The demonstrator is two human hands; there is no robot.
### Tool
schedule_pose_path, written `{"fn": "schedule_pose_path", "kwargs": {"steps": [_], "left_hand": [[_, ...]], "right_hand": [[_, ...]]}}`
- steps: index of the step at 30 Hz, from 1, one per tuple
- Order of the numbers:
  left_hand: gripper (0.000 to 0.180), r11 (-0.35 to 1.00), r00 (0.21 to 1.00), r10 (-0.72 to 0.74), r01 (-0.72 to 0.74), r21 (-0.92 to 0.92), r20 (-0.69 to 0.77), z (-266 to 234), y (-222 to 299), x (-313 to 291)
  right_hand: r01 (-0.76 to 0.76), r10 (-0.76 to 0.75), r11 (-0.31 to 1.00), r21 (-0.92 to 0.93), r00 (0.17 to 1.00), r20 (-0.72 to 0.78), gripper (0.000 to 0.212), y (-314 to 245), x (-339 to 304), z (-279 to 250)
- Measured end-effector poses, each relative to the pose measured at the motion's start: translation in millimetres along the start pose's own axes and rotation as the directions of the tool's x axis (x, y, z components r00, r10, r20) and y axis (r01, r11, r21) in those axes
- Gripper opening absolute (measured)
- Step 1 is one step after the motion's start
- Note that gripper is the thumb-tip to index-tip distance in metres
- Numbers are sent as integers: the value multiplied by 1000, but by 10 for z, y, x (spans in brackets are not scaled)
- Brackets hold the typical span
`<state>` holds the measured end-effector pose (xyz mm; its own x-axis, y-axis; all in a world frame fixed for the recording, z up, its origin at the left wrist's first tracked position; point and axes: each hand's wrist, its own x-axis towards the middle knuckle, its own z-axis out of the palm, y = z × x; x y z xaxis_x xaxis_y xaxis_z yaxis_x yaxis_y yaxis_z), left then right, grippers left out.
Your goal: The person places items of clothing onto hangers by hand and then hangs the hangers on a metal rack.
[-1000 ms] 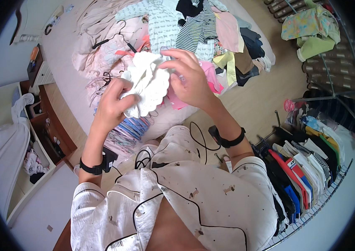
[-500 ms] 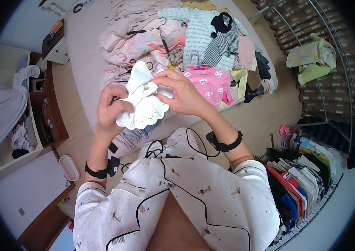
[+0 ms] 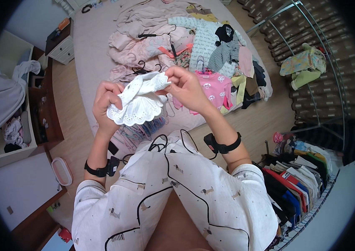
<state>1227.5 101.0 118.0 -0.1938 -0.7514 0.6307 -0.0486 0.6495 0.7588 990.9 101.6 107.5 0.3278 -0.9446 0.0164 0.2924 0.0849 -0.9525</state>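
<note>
Both hands hold up a small white garment (image 3: 137, 106) with scalloped eyelet edges, above the near side of the bed. It looks crumpled and twisted across its middle, so its exact kind is unclear. My left hand (image 3: 107, 104) closes on its left side, thumb folded over the cloth. On the other side my right hand (image 3: 188, 90) pinches the upper right scalloped edge between thumb and fingers. Behind the cloth lie several dark hangers (image 3: 142, 67), partly hidden. A pink top (image 3: 215, 90) with white mushroom shapes lies just beyond my right hand.
The bed (image 3: 83, 62) carries piled clothes and a pale blue printed garment (image 3: 200, 39). At right stand a metal rack (image 3: 328, 50) with a green garment (image 3: 305, 67) and a packed row of hanging clothes (image 3: 299, 180). A white nightstand (image 3: 62, 52) stands at left.
The white garment has been spread wider and turned; its upright flap has come down, and a scalloped edge now shows at my right fingers. The view has shifted slightly.
</note>
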Motion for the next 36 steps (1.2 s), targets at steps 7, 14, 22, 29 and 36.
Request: {"fn": "schedule_pose_path", "kwargs": {"steps": [7,14,22,29,36], "left_hand": [[33,965,999,-41,47,-256,31,-74,13,44],[32,952,997,36,-14,-305,66,-57,96,111],[23,965,988,-107,76,252,113,-499,-111,-125],[31,961,812,-266,180,211,519,-334,-145,-197],[33,848,700,-391,527,-61,598,-36,-343,-282]], "right_hand": [[121,-85,941,-316,988,127,51,96,-153,336],[95,-66,902,-421,994,81,44,217,-339,250],[223,-145,586,-779,975,169,23,-90,-422,27],[428,-219,395,-813,903,369,17,-21,-137,242],[510,-224,334,-793,860,459,15,-183,50,446]]}}
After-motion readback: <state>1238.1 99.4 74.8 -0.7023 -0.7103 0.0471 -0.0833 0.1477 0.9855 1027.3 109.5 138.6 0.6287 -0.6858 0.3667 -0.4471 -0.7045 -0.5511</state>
